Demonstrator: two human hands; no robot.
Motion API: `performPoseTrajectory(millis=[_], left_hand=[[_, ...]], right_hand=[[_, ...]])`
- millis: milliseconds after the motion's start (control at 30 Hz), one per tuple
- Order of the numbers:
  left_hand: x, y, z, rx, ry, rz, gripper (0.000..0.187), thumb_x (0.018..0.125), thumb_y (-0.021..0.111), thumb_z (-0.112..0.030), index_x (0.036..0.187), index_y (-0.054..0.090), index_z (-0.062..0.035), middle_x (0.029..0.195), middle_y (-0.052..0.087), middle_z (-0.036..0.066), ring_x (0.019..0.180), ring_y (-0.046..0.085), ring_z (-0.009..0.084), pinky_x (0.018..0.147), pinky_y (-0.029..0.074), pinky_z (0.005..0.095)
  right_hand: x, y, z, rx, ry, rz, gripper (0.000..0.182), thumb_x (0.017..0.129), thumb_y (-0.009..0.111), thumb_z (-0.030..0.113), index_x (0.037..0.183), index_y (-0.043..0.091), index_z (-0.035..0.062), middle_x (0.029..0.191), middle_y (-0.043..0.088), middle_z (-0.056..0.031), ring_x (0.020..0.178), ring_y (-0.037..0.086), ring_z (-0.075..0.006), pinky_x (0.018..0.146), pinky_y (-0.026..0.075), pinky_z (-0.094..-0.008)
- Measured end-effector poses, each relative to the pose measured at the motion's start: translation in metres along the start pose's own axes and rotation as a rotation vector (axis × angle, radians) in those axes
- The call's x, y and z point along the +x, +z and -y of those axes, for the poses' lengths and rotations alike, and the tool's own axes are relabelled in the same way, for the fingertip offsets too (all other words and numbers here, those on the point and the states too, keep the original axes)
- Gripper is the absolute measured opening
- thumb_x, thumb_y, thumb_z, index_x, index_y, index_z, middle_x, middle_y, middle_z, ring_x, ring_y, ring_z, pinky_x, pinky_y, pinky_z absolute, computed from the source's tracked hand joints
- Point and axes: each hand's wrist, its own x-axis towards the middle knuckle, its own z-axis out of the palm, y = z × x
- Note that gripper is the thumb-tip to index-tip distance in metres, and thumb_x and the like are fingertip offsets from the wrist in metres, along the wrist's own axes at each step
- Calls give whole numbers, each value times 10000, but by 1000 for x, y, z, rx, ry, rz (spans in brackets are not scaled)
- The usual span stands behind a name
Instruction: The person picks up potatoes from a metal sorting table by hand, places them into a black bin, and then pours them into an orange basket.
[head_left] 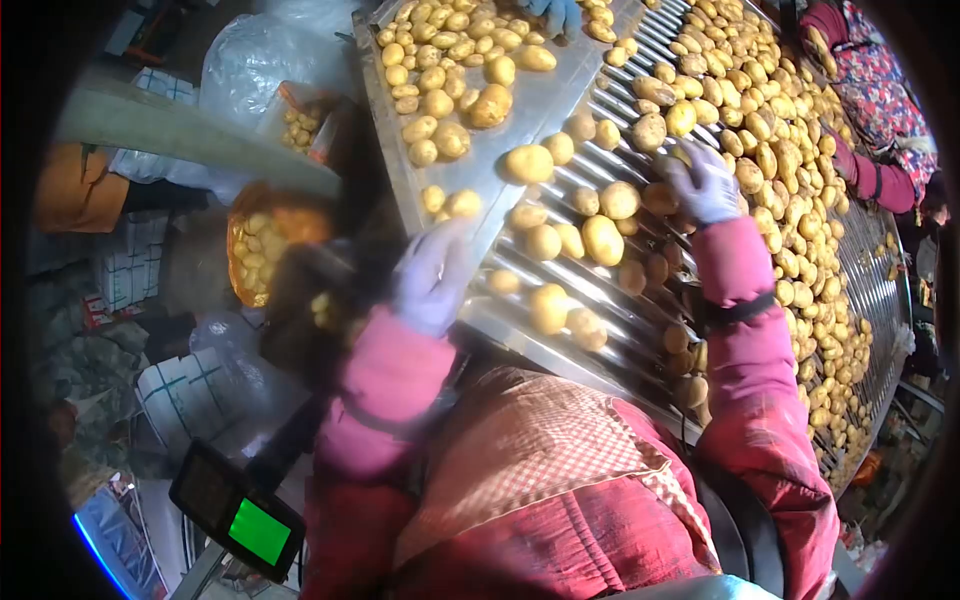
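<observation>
My left hand point(435, 278), in a pale glove and blurred by motion, is at the lower edge of the metal tray point(535, 110). Two small potatoes lie just above it, one of them a yellow potato point(463, 203); its fingers are too smeared to read. Over the metal rollers point(640, 290) reaches my gloved right hand point(708, 185). Its fingers curl over a potato point(682, 154), mostly covered by the glove. Around it are loose potatoes, among them a large yellow potato point(602, 240) to its lower left.
A thick pile of potatoes point(790, 200) covers the rollers on the right. Another person's blue glove point(555, 12) shows at the top, and a co-worker's sleeve point(885, 185) at the right. On the left are an orange bag of potatoes point(258, 250) and a screen point(258, 530) on a post.
</observation>
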Motion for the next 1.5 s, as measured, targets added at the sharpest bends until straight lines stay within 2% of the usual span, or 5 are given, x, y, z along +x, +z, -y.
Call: performPoseTrajectory(millis=[433,633,1067,1333,1500], left_hand=[[113,103,-11,663,-180,436,498,699,659,-374,1076,546,-68,1086,534,201,992,532,360,830,442,438],[147,83,-14,849,-104,321,542,661,688,-402,1105,529,-136,1073,504,177,1013,512,329,816,430,458],[188,95,24,1040,-110,464,577,583,742,-450,1067,576,-181,1267,405,158,1118,430,312,939,375,425],[100,71,-15,-1636,-797,247,627,802,473,-517,1256,426,-88,1311,389,178,1163,405,383,869,374,603],[74,91,-50,-1028,-511,181,619,859,377,-509,1272,380,-49,1274,411,205,1180,388,407,935,323,641]], right_hand=[[-50,23,5,352,-384,196,420,783,518,321,1133,534,89,1152,505,-156,1093,466,-332,912,372,-466],[-63,-20,-72,837,323,55,321,907,505,161,1201,530,34,1120,562,-86,1045,515,-145,893,414,-270],[-11,30,2,212,-206,174,501,776,519,232,1268,430,197,1135,483,-168,1030,482,-386,876,396,-453],[8,33,-15,1532,389,424,526,776,544,203,1260,447,21,1227,479,-138,1116,468,-231,946,380,-405],[9,15,34,1774,256,438,618,774,495,332,1296,399,16,1229,477,-159,1113,481,-270,943,394,-376]])
